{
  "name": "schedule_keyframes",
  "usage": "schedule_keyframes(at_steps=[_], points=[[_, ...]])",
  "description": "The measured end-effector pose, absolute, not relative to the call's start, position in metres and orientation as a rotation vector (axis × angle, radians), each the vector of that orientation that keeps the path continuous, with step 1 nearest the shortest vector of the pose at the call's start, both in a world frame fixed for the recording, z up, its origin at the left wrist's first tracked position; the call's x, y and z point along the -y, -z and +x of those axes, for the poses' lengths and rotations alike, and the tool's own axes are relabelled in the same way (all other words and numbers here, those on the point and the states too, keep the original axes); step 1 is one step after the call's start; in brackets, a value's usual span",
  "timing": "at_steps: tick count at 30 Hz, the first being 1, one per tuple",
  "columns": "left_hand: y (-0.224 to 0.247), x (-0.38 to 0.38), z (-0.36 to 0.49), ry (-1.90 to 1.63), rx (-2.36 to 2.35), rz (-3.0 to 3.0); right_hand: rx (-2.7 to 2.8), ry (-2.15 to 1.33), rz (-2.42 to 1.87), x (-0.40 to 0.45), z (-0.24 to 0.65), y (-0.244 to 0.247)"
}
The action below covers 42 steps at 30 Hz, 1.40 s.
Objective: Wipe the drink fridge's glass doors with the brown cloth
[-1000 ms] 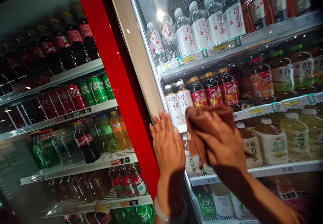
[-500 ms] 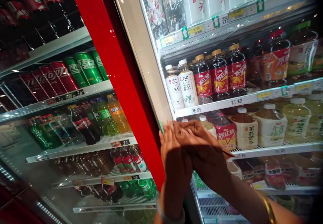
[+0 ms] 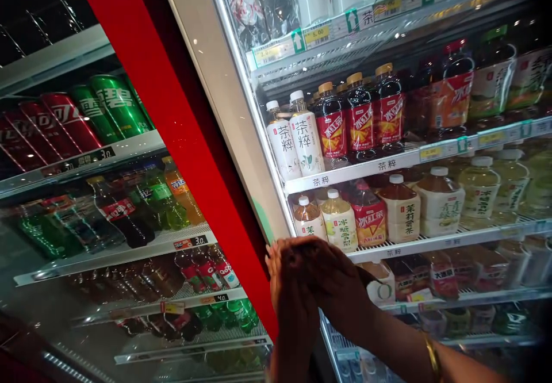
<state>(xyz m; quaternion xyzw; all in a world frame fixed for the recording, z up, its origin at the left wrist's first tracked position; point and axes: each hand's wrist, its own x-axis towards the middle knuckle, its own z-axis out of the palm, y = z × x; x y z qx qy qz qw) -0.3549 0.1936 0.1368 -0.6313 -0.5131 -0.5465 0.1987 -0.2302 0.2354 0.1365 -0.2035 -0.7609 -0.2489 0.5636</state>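
Note:
Both hands meet at the beige door frame (image 3: 215, 101) of a drinks cooler, at lower centre. My left hand (image 3: 287, 285) is upright, its fingers stretched with the tips against the frame's edge. My right hand (image 3: 332, 274) comes from the lower right, with a gold bracelet (image 3: 432, 357) on the wrist. Its fingers are bent and overlap the left hand, in deep shadow. A thin dark pointed piece (image 3: 373, 275) shows behind the right hand; I cannot make out what it is. Just above the fingertips, a pale green strip (image 3: 261, 220) lies on the frame.
Right of the frame, lit shelves hold white-capped tea bottles (image 3: 305, 136), red-labelled iced tea bottles (image 3: 332, 127) and larger jugs (image 3: 399, 207). To the left, beyond a red cooler post (image 3: 168, 124), stand green cans (image 3: 114, 104) and soda bottles (image 3: 123, 210).
Both hands have slid down along the frame, uncovering more of the green strip and the bottles behind. The view has shifted slightly, so the shelves sit further left.

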Motion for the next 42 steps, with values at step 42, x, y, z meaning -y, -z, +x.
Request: schedule_keyframes(at_steps=[42], points=[[-0.090, -0.247, -0.243, 1.235, 1.315, -1.705, 1.726, 0.564, -0.517, -0.278, -0.068, -0.132]])
